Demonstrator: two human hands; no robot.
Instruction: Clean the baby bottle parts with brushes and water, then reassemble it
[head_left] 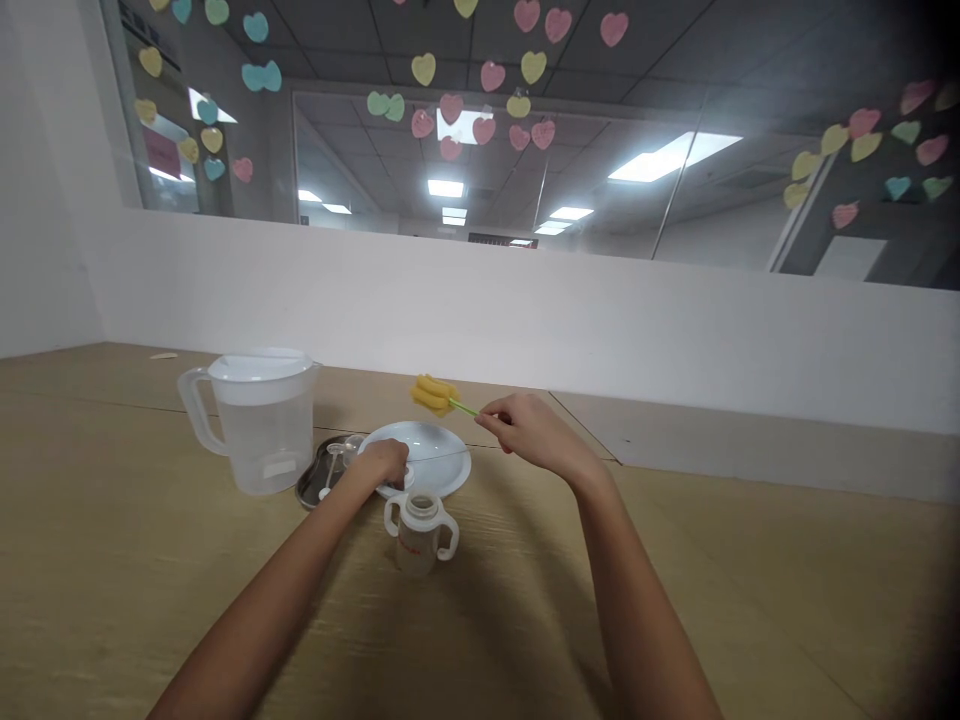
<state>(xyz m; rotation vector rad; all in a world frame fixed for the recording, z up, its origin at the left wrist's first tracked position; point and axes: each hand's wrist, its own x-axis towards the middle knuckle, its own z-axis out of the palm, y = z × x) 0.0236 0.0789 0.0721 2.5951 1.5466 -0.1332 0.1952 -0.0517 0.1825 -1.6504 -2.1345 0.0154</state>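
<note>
Sponge (433, 394), yellow and blocky, tops a thin green handle (463, 407) that my right hand (517, 430) pinches near its end, thumb and fingers together on it. It shows above the far rim of the white dish (450, 472), apparently in the air. So slim a grip worries me: under a sideways push the handle could twist between my fingertips and swing the sponge off line. Whether it is wet I cannot tell; if so, it may drip on the table (750, 600).

My left hand (386, 462) is at the dish's left side, fingers curled on a small white piece (409, 474) that they partly hide. A loose hold could let it drop, and leaning on the rim might tip or slide the dish.

The 2-handled bottle (418, 535) stands upright and uncapped just on my side of the dish, and neither of my 2 hands steadies it. If I draw my left wrist back carelessly, it might catch a handle and topple the bottle. The same sweep could scatter the small clear parts (335, 462) on the metal tray (303, 490), which lies between my left hand and the pitcher (270, 440).
</note>
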